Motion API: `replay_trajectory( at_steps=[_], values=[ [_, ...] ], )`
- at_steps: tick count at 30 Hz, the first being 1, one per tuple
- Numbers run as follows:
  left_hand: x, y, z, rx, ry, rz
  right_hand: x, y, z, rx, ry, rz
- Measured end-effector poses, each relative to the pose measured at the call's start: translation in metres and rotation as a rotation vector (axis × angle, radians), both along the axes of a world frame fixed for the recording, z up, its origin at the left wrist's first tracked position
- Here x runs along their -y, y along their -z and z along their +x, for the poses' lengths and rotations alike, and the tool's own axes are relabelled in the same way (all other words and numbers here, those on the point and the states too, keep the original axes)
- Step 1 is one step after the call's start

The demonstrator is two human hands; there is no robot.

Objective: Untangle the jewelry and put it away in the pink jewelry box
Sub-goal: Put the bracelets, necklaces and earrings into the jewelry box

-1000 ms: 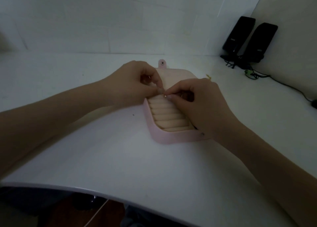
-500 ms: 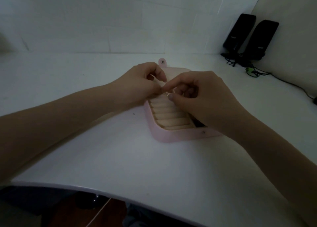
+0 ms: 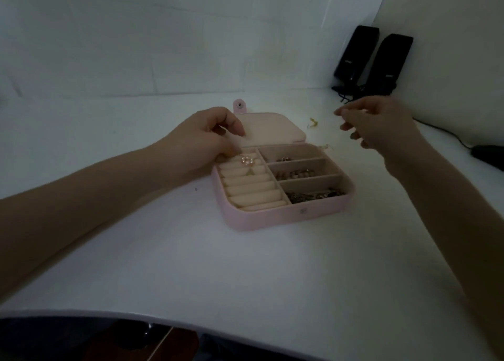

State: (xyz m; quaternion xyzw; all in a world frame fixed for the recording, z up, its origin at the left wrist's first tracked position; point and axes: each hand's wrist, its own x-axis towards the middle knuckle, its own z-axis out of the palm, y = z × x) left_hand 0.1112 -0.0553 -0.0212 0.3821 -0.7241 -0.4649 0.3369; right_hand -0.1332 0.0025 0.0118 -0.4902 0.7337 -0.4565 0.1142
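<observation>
Left hand (image 3: 201, 139) resting curled on ring rolls of pink box (image 3: 272, 218) | right hand (image 3: 381, 128) loose, empty, near gold bits (image 3: 313, 122) | ring (image 3: 247, 160) and compartments filled | bits left outside

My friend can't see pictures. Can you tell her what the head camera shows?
An open pink jewelry box sits on a white table, a pearly ring in its ring rolls. The left hand rests at the box's far left corner; the right hand reaches toward small gold pieces beyond it.
</observation>
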Motion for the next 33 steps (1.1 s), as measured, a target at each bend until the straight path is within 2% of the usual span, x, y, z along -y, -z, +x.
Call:
replay_trajectory(
  at_steps=[4, 9, 20, 28, 33],
  values=[
    [-0.001, 0.001, 0.002, 0.006, -0.005, -0.024, 0.007, 0.025, -0.025, -0.126, 0.092, 0.041],
    [0.000, 0.003, 0.002, -0.003, -0.016, -0.034, 0.011, 0.037, -0.027, -0.209, 0.036, 0.140],
    [-0.003, -0.002, 0.004, -0.141, 0.027, 0.051, 0.013, 0.041, -0.028, -0.333, -0.064, 0.137],
    [-0.006, -0.004, 0.005, -0.144, 0.011, 0.024, 0.025, 0.051, -0.023, -0.603, -0.126, 0.085],
    [-0.003, -0.002, 0.005, -0.138, 0.009, 0.005, 0.025, 0.050, -0.026, -0.583, -0.138, 0.076]
  ],
)
